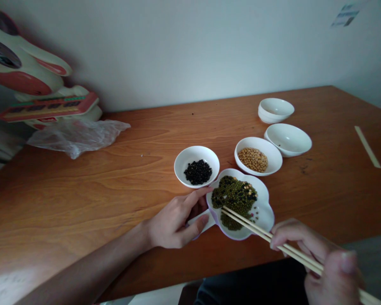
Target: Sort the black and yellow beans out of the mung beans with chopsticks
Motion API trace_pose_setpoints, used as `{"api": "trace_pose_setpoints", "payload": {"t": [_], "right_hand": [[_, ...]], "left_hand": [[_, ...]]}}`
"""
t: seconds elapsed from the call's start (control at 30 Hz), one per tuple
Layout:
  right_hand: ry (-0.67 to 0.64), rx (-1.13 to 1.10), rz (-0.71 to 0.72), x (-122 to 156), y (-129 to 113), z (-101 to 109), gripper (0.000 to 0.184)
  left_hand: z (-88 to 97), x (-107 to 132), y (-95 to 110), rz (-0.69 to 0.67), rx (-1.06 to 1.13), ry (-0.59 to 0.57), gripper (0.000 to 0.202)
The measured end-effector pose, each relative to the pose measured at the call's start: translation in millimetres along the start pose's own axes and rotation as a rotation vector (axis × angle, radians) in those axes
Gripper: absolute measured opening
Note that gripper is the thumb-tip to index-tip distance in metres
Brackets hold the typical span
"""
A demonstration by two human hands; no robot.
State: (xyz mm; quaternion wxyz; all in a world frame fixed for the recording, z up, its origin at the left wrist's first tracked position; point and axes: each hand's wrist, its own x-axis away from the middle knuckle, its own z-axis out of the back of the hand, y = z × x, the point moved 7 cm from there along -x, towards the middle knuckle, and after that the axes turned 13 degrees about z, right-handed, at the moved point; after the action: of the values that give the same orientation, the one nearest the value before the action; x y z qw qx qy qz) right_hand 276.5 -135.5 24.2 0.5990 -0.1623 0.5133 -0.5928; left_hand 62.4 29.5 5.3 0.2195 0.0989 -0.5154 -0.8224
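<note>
Two hands work at a flower-shaped white dish of mixed green, dark and pale beans on the wooden table. The right hand grips wooden chopsticks, their tips nearly closed above the beans; whether they pinch one is too small to tell. The left hand clasps the dish's edge. Just beyond sit a white bowl of black beans and a white bowl of soybeans.

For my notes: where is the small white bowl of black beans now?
In the head view, the small white bowl stands on the wooden table, just beyond the left hand, left of the flower-shaped dish.
</note>
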Motion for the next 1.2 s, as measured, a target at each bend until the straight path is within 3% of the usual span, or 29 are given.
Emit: {"api": "trace_pose_setpoints", "payload": {"t": [0.3,0.53,0.77,1.2], "right_hand": [[0.001,-0.005,-0.031,-4.1,-4.2,-7.6,0.074],[0.076,0.004,-0.111,-2.5,-6.5,-5.9,0.075],[0.024,0.009,-0.063,0.9,2.3,-2.4,0.080],[0.092,0.047,-0.004,-2.5,-0.8,1.9,0.079]], "left_hand": [[-0.8,0.6,-2.2,0.008,-0.011,-0.003,0.067],[-0.5,0.3,-0.3,0.010,-0.004,-0.007,0.066],[-0.7,-0.2,-0.2,0.006,0.006,-0.005,0.064],[-0.2,-0.4,1.4,-0.004,0.018,0.002,0.063]]}}
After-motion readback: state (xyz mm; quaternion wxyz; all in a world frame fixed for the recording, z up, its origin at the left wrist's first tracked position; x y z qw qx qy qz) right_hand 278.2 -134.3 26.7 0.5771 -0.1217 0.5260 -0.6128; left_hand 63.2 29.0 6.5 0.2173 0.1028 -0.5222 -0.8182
